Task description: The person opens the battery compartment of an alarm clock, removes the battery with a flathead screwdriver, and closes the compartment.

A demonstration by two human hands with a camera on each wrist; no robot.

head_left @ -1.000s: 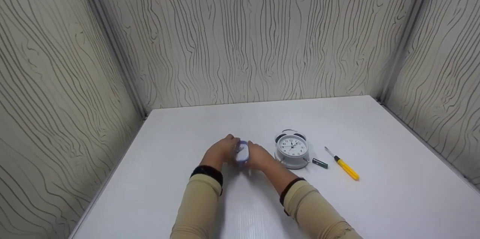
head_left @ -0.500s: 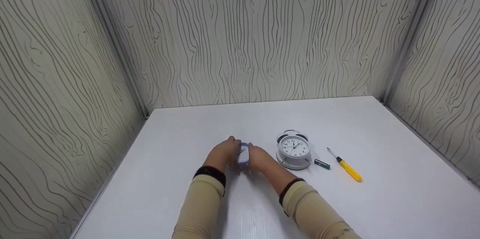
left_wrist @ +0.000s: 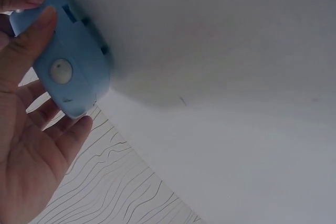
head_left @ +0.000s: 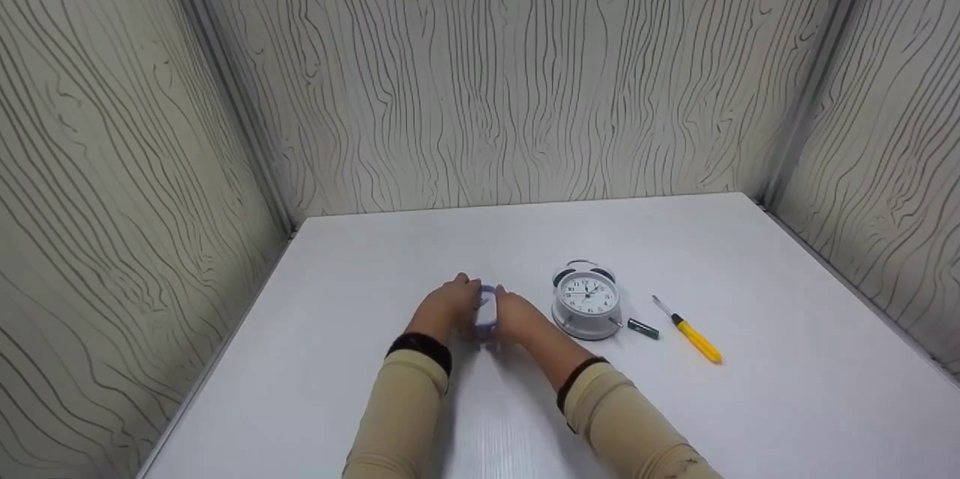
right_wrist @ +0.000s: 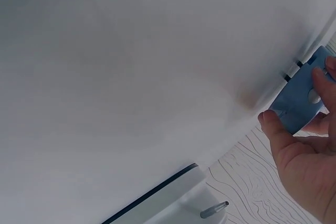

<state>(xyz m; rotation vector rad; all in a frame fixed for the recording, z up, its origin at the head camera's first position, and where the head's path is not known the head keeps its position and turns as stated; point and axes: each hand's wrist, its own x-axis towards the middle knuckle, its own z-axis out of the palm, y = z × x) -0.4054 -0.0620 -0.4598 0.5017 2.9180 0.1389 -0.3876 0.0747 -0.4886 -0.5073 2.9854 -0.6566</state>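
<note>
1. Sleeves (head_left: pixel 394 419), two, tan, dark-cuffed; entering from the bottom edge of the head view and angling inward.
2. Left hand (head_left: pixel 442 306), bare; left of lower centre, gripping the blue-cased device (head_left: pixel 486 311), thumb laid over its casing in the left wrist view.
3. Right hand (head_left: pixel 520 319), bare; right of lower centre, gripping the same device from the opposite side.
4. Blue-cased device, one, with a white round knob (left_wrist: pixel 61 71); at lower centre, directly between the hands and touching both, so neither is nearer. Long axis, as seen from above, runs up and down the frame. Whether it rests on the white table (head_left: pixel 390 242) or is lifted, I cannot tell.
5. Alarm clock (head_left: pixel 589 295), white; right of centre, apart from the right hand, dial towards the person.
6. Dark green cylinder (head_left: pixel 643 328), battery-like; lying just right of the clock.
7. Screwdriver (head_left: pixel 697 339), yellow-handled; farther right, tip towards upper left.
8. Wall panel (head_left: pixel 480 73), grain-patterned; filling the upper frame behind everything.
</note>
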